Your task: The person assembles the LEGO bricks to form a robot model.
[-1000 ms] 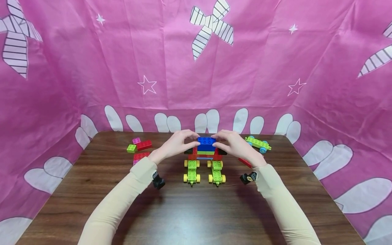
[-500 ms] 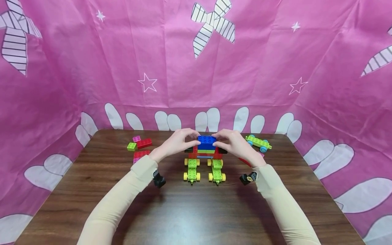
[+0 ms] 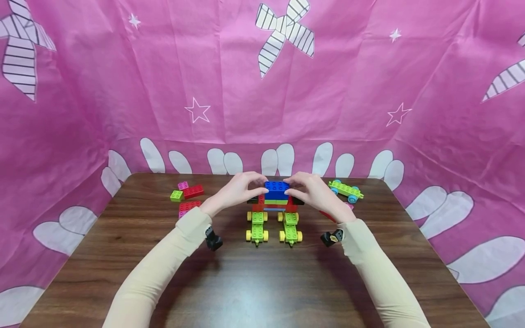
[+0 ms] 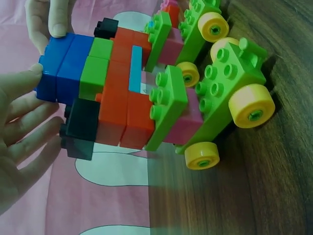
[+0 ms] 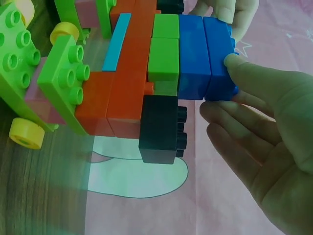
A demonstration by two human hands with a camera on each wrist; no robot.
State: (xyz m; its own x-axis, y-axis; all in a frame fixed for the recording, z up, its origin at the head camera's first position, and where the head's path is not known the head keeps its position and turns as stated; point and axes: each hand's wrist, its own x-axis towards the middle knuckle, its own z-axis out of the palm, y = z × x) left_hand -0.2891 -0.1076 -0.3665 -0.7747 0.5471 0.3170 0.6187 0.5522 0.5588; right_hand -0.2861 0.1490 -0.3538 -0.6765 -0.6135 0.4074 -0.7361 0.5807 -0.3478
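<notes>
A toy brick build stands on the table on two lime-green wheeled bases (image 3: pixel 257 232) with yellow wheels (image 4: pixel 252 105). Above them come pink bricks, lime-green bricks, red bricks (image 4: pixel 115 103), a light-blue strip (image 5: pixel 117 41) and small green bricks (image 5: pixel 164 56). Black bricks (image 5: pixel 159 129) stick out at both sides. Two blue bricks are stacked on top. My left hand (image 3: pixel 235 191) pinches the left end of the top blue brick (image 3: pixel 276 187), thumb nearest the head camera. My right hand (image 3: pixel 313 191) pinches its right end likewise. The remaining fingers hang beside the build, behind it in the head view.
On the left lie a pink brick (image 3: pixel 182 185), a green brick (image 3: pixel 176 196), a red brick (image 3: pixel 193 191) and more red (image 3: pixel 190 208) and pink pieces. A green wheeled base with blue wheels (image 3: pixel 346 190) stands back right. My right forearm partly covers a red piece (image 3: pixel 328 216).
Both hands stay on the top blue brick and the build stands as before. Only the head view has shifted slightly.
</notes>
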